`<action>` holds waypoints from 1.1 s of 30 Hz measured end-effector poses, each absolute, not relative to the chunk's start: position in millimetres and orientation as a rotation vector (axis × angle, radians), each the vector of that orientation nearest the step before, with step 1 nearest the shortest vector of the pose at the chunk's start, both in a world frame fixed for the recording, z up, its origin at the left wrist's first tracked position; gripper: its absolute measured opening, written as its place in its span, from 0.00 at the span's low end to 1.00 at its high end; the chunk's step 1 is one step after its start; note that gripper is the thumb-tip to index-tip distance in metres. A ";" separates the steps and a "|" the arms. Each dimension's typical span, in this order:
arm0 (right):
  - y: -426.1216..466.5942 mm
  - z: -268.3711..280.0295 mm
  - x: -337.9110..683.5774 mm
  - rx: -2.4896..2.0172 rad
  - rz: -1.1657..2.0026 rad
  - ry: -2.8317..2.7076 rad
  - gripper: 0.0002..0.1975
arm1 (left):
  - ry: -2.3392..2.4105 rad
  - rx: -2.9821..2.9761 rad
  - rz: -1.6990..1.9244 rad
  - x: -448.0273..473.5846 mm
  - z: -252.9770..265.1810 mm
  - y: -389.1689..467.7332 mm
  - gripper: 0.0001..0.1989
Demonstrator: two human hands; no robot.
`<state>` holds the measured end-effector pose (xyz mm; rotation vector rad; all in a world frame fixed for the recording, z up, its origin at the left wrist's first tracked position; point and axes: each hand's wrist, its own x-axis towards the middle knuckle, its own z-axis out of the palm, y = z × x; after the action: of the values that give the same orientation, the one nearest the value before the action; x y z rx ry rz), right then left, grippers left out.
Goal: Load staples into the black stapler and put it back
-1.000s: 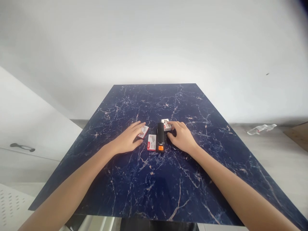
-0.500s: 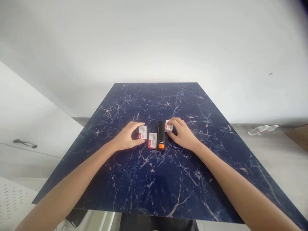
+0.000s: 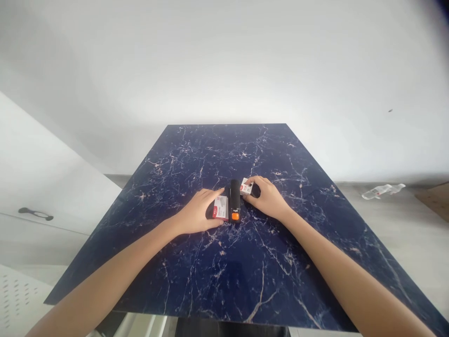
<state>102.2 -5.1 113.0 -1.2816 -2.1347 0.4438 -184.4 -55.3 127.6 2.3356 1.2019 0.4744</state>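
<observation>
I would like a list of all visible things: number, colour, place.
Table: one, dark blue, centre.
Stapler-like object: one, black and orange, table's middle.
Left box: one, white and red, left of that object.
Right box: one, white and red, right of that object.
Clear bottle: at least one, colourless, on floor, right.
Flat thing: one, brown, right edge.
Panel: one, white, left side.
Handle: one, dark, on the panel.
Perforated surface: one, white, lower left.
Dark shape: one, black, bottom centre.
Wall: one, whitish, behind.
Left hand: one, around the left box.
Right hand: one, holding the right box.
</observation>
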 end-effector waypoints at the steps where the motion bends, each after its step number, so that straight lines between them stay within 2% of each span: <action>1: -4.1 112.9 102.2 -1.300 0.458 -2.123 0.14 | 1.211 2.331 0.489 -183.5 126.9 -55.4 0.46; 8: 13.0 111.9 94.7 -1.464 0.485 -1.898 0.13 | 1.273 2.327 0.554 -174.3 125.2 -60.6 0.48; 13: 30.7 138.7 82.4 -1.410 0.616 -1.787 0.16 | 1.283 2.352 0.593 -167.1 123.3 -57.3 0.49; 20: 26.9 183.5 40.4 -1.187 0.531 -2.260 0.12 | 1.339 2.396 0.636 -168.0 122.5 -61.6 0.58; 22: 25.2 181.9 32.2 -1.152 0.510 -2.355 0.11 | 1.367 2.449 0.711 -174.3 126.6 -63.9 0.55; 27: 22.2 173.1 30.4 -1.031 0.589 -2.480 0.09 | 1.338 2.477 0.981 -195.7 133.0 -60.4 0.35; 29: 14.7 172.3 37.0 -1.024 0.566 -2.386 0.07 | 1.344 2.465 0.892 -200.0 130.6 -56.8 0.35; 33: -19.0 162.4 60.4 -1.193 0.470 -2.093 0.13 | 1.279 2.531 0.467 -198.9 121.3 -52.5 0.40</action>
<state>60.4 -19.0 162.4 -1.1925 -2.0928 0.4695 -198.9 -52.5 121.3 2.5306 1.2790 0.4669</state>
